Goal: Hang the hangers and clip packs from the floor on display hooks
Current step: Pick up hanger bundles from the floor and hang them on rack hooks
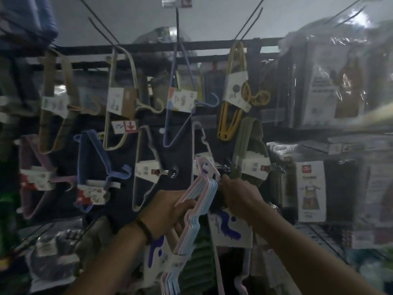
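A pack of pink and pale blue hangers point(194, 222), banded with a white card, stands upright in front of the display wall. My left hand point(170, 211) is closed around its middle. My right hand point(238, 194) reaches to the top of the pack, fingers closed near the pack's pink hook end and a chrome display hook point(226, 168); the exact contact is blurred. Other hanger packs hang around: dark blue point(93, 158), white point(146, 165), lilac point(180, 107), yellow point(231, 103).
Long black display hooks point(100, 24) stick out from the upper rail point(161, 44). Plastic-wrapped packs point(331, 86) fill shelves on the right. A card with blue splashes point(227, 228) hangs just below my right hand. More bagged goods point(53, 258) lie lower left.
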The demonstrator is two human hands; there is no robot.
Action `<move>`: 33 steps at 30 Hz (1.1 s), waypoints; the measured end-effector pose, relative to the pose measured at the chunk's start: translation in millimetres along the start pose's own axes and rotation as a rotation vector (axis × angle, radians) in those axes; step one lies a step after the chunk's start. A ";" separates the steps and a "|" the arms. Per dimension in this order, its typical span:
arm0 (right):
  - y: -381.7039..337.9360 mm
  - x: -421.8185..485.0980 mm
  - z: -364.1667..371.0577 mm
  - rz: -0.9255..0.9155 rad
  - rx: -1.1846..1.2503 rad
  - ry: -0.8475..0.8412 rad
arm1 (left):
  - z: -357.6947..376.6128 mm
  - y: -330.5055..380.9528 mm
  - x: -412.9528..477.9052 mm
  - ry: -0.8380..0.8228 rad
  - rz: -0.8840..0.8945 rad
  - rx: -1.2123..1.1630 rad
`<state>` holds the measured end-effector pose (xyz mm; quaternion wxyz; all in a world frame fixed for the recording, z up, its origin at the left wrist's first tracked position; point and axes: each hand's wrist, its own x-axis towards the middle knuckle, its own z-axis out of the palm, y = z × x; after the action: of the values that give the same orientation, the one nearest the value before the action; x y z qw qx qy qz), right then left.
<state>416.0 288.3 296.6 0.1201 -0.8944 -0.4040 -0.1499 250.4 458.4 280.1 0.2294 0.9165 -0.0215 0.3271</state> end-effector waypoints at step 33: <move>4.0 231.2 65.8 0.012 0.175 0.314 | -2.9 -101.1 116.0 -0.069 -0.119 -0.057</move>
<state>575.7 466.6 319.6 0.2602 -0.8484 -0.3865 -0.2513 358.9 562.8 311.7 0.2734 0.9200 0.0160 0.2803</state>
